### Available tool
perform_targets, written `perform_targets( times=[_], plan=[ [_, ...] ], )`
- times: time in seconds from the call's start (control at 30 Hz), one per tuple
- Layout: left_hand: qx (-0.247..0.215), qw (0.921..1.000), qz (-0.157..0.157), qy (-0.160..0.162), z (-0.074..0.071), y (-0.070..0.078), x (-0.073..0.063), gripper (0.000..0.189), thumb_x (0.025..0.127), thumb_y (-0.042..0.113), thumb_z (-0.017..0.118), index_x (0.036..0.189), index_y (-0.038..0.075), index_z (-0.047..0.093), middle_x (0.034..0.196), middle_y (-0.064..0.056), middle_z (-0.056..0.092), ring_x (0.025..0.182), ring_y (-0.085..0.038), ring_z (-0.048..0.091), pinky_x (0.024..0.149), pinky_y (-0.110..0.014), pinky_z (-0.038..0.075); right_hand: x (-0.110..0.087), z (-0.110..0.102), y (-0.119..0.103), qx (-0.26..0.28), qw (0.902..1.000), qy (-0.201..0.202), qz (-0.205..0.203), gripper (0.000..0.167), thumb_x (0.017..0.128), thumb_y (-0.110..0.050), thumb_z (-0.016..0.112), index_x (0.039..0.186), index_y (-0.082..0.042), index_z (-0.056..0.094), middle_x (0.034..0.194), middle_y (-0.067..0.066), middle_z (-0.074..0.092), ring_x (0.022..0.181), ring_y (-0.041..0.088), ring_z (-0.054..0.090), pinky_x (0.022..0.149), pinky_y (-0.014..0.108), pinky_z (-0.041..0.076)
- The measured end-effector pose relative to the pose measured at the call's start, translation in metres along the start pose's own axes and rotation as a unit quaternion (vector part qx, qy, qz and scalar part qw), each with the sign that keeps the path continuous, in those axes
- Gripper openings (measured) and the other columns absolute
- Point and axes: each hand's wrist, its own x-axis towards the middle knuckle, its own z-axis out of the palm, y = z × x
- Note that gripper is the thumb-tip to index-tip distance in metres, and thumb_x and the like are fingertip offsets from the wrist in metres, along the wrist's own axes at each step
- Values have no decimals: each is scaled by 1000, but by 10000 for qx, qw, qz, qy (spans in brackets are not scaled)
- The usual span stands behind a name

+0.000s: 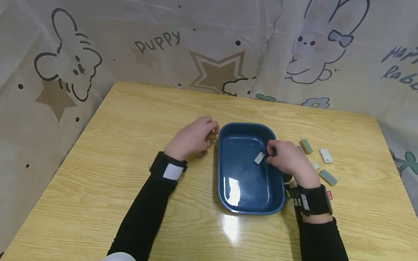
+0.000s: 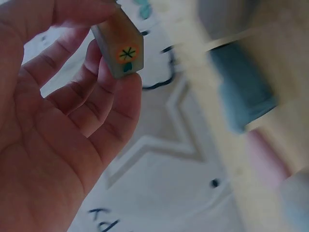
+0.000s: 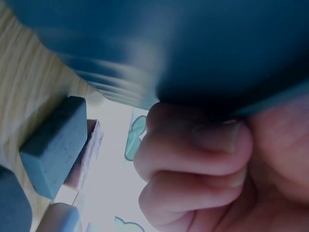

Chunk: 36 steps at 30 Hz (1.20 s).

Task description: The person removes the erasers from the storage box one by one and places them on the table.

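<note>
My left hand (image 1: pixel 196 136) is just left of the blue plastic basin (image 1: pixel 248 212). Between its thumb and fingertips it pinches a small block (image 2: pixel 126 48), orange fading to grey-green, with a flower printed on it. My right hand (image 1: pixel 287 157) is over the basin's right rim, its thumb and index finger reaching inside. In the right wrist view its other fingers (image 3: pixel 193 154) curl against the blue wall; I cannot tell whether they grip the rim. A pale block (image 1: pixel 259 158) lies inside the basin close to those fingertips.
Right of the basin on the wooden table (image 1: pixel 130 119) lie several blocks, among them a green-and-orange one (image 1: pixel 306 146), a white one (image 1: pixel 326 156) and a blue-green one (image 1: pixel 328 177). Blurred teal (image 2: pixel 246 87) and pink (image 2: pixel 268 157) blocks show near my left hand. A printed cloth hangs behind.
</note>
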Motion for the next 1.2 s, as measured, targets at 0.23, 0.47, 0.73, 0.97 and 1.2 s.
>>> perform_targets(
  times=[0.23, 0.47, 0.73, 0.97, 1.2],
  plan=[
    [195, 9996, 210, -67, 16, -5, 7, 36, 83, -4, 62, 116, 13, 62, 105, -2, 52, 102, -22, 48, 86, -33, 43, -1, 0, 0, 15, 10000, -15, 29, 18, 85, -9, 66, 79, -11, 49, 64, 3, 45, 58, 21, 47, 55, 32, 34],
    [107, 9998, -87, 130, 8, 2, 3, 31, 87, 3, 59, 116, 13, 63, 113, -2, 55, 106, -20, 49, 86, -32, 46, 0, 0, -2, -94, 10000, 9, 4, 19, 84, -9, 67, 79, -11, 49, 63, 2, 44, 57, 21, 47, 55, 32, 34],
    [715, 9947, -58, 740, -6, 28, -2, 20, 89, 13, 59, 108, 13, 66, 107, -1, 59, 97, -18, 52, 77, -31, 49, -1, 1, -8, -84, 9999, -74, 71, 18, 85, -9, 67, 79, -11, 49, 64, 3, 46, 58, 21, 48, 54, 32, 36],
    [467, 9920, 1175, 31, -5, 67, -9, 25, 91, 23, 64, 116, 17, 66, 117, 2, 57, 104, -12, 51, 85, -26, 46, 2, 6, -18, -36, 9994, -291, -185, 18, 84, -9, 66, 79, -11, 49, 64, 3, 46, 57, 20, 48, 52, 31, 36],
    [327, 9761, 1505, -1535, 29, 91, -5, 50, 90, 33, 68, 137, 19, 56, 146, 0, 44, 132, -17, 41, 103, -30, 38, 1, 9, -22, -169, 9985, -312, -408, 19, 84, -9, 68, 78, -12, 50, 62, 2, 46, 56, 19, 47, 52, 31, 36]
  ],
)
